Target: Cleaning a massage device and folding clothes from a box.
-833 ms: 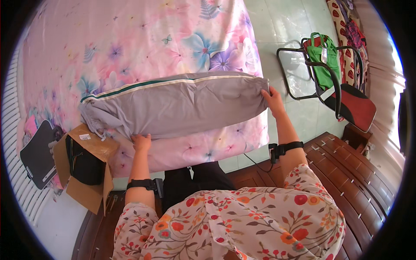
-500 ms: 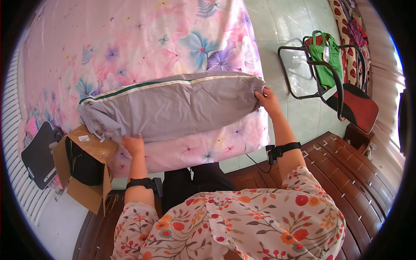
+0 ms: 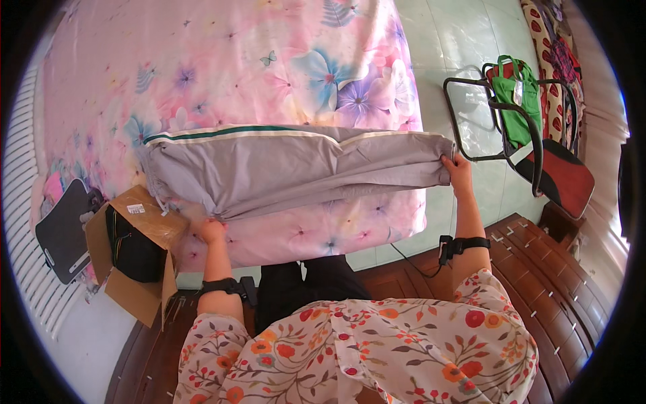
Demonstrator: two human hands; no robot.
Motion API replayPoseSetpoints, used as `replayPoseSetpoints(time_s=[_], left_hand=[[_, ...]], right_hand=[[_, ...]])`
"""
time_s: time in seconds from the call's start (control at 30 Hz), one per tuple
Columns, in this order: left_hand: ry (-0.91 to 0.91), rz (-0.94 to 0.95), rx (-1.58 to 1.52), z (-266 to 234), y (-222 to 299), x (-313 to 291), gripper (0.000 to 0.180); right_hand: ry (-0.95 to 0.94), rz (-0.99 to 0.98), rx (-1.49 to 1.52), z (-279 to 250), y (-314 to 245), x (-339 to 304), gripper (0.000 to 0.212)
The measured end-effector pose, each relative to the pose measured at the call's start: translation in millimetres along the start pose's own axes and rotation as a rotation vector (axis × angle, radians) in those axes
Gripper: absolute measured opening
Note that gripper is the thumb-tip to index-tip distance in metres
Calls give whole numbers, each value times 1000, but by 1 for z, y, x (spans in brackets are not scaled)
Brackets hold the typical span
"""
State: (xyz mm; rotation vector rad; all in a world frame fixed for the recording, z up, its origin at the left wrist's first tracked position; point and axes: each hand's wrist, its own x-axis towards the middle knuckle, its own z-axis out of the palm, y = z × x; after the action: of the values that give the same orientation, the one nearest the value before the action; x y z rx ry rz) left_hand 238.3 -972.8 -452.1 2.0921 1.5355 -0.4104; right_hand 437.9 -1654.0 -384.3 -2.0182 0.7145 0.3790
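Left of the left grip [image 3: 213, 231], 1 cardboard box [image 3: 153, 221] holds a black item [image 3: 140, 254]. I cannot tell that grip's hold at the grey trousers [image 3: 289, 172]; they reach past the bed [image 3: 222, 74] to the right grip [image 3: 461, 176], pinched on their cuff [image 3: 445, 149] above tiled floor [image 3: 437, 87].

Gray trousers [image 3: 289, 165] across floral bedsheet [image 3: 229, 74], right hand [image 3: 460, 176] gripping cuff [image 3: 444, 146], cardboard box [image 3: 156, 222]

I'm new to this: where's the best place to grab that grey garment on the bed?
Probably its narrow right end, coming in from the right. The grey garment lies lengthwise across the bed, and that end appears to reach past the bed's edge, leaving room for a thumb above and fingers beneath. The right hand holds it there.
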Motion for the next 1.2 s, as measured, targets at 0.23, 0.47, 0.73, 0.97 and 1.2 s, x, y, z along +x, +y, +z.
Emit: replayPoseSetpoints(time_s=[0.23, 0.47, 0.73, 0.97, 1.2], left_hand=[[604, 514, 209, 15, 90, -91, 37], [-627, 690, 113, 26, 125, -102, 29], [-790, 875, 390, 31, 82, -100, 15], [-318, 1001, -38, 32, 224, -104, 36], [-271, 1077, 302, 54, 269, -89, 26]], right_hand=[[163, -146, -512, 21, -21, -26, 19], [186, -26, -229, 36, 15, -18, 33], [10, 147, 30, 20, 36, -16, 33], [15, 261, 169, 21, 25, -18, 30], [152, 97, 172, 13, 52, -20, 30]])
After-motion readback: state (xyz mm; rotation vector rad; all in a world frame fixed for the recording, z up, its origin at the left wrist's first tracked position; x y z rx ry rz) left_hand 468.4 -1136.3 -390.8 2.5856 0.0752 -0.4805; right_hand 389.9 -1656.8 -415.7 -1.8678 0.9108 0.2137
